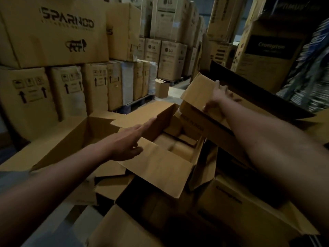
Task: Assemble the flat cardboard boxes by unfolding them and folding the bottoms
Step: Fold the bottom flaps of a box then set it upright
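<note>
Where stacked cartons (53,32) line the room, opened boxes (99,132) crowd the floor.

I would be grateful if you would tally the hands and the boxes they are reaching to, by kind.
Hands: 2, left hand and right hand
Boxes at the hands: 2, open box and flat box
Total: 4
</note>
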Tool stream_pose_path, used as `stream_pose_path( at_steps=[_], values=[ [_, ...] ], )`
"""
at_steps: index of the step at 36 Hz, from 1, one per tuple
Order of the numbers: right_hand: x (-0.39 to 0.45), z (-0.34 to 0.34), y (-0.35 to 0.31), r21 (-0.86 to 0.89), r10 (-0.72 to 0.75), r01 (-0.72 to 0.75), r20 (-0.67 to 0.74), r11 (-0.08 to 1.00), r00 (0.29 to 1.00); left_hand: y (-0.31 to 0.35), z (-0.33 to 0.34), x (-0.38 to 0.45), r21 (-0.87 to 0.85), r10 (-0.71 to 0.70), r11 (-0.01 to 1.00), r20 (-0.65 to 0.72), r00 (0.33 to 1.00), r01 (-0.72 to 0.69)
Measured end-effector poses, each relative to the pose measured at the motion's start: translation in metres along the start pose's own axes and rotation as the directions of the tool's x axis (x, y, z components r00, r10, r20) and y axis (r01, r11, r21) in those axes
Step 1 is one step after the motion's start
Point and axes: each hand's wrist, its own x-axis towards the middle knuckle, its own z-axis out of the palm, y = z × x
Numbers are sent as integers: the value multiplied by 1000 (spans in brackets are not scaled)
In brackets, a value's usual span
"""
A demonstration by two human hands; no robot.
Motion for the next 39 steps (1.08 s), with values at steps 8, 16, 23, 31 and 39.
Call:
stream_pose_path(
  at_steps=[8,16,23,31,39],
  values=[
    [14,-9,22,-150,-64,47,-108,988,992,1,16,6,-34,-8,999,36,999,9],
    [17,-46,51,-44,-99,97,-28,994,995,20,29,7,-71,-77,994,47,996,80],
    [12,-65,69,-86,-246,246,17,965,969,39,49,21,-326,-131,939,-40,991,111],
    [-29,-80,90,-160,-459,475,129,865,879,59,64,52,-978,-559,35,151,815,205],
    [-72,-98,110,-272,-635,677,236,684,736,65,65,43,-849,-350,-453,451,821,274]
  ],
)
